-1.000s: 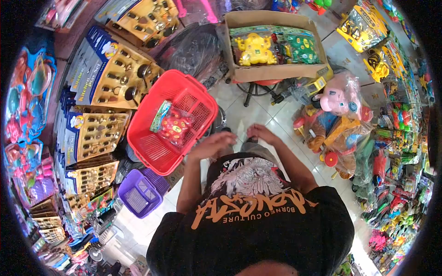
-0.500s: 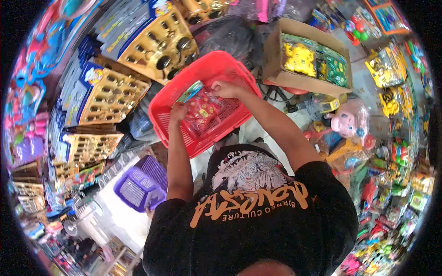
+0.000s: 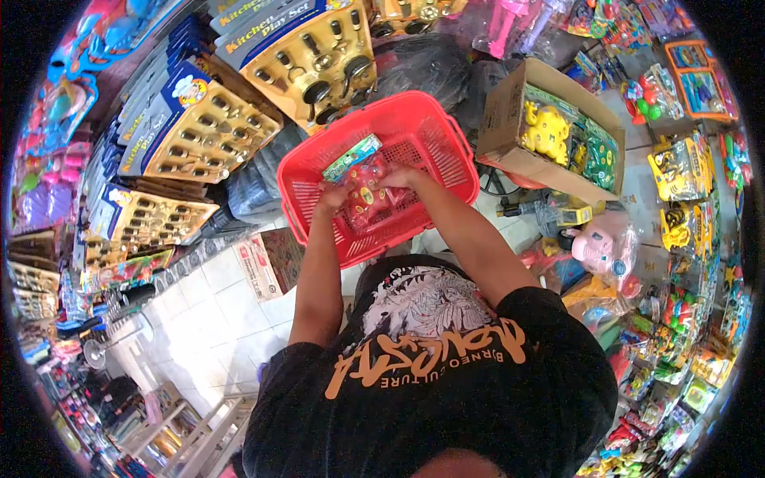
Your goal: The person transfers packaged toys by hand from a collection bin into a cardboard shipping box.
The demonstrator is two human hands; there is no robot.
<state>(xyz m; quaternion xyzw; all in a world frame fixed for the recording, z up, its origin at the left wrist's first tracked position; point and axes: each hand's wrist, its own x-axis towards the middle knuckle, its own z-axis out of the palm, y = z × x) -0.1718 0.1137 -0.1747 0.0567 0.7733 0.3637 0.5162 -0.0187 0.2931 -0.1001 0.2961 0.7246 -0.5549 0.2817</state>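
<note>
A red toy pack point(image 3: 368, 196) in clear plastic, with yellow spots and a green header card point(image 3: 352, 158), lies inside a red plastic basket point(image 3: 460, 171). My left hand point(image 3: 335, 193) grips the pack's left edge, its fingers partly hidden. On the other side my right hand point(image 3: 401, 178) has its fingers closed on the pack's right part. Both wrists reach in over the basket's near rim.
A cardboard box point(image 3: 510, 119) with yellow and green packaged toys stands right of the basket. Kitchen play sets point(image 3: 199, 131) hang at left and behind. A pink toy in plastic point(image 3: 602, 243) sits at right, and a flat printed carton point(image 3: 271, 263) lies on the tiled floor.
My right hand has come down from near the header card onto the pack's right part. The purple basket at lower left, with a hand at it, has gone from view. The view has shifted.
</note>
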